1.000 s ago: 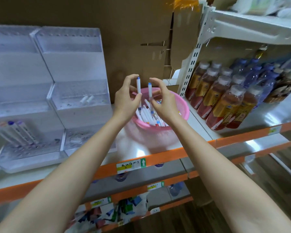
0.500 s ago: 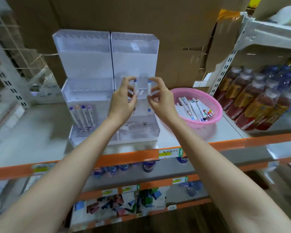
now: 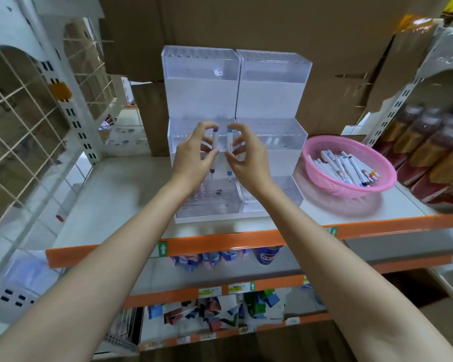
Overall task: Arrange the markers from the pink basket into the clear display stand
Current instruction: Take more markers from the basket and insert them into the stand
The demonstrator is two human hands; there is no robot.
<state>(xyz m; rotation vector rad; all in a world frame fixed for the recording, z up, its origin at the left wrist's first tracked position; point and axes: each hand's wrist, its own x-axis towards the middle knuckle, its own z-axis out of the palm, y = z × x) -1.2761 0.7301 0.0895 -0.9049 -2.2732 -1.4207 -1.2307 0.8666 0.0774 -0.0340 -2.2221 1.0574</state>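
A clear tiered display stand (image 3: 270, 95) sits at the middle of the white shelf. In front of its middle tier, my left hand (image 3: 192, 158) pinches one upright white marker with blue ends (image 3: 215, 138), and my right hand (image 3: 246, 159) pinches a second one (image 3: 230, 141). Both markers hang over the stand's lowest left tier, which my hands largely hide. To the right stands the pink basket (image 3: 324, 145) with several white markers (image 3: 343, 167) lying in it.
Drink bottles (image 3: 434, 158) line the shelf to the right of the basket. Brown cardboard (image 3: 272, 22) backs the stand. A wire grid panel (image 3: 24, 121) stands at the left. The orange shelf edge (image 3: 220, 244) runs below; lower shelves hold cans and packets.
Both hands lifted a marker each from the pink basket and carried them left to the front of the display stand. The view has swung left with them.
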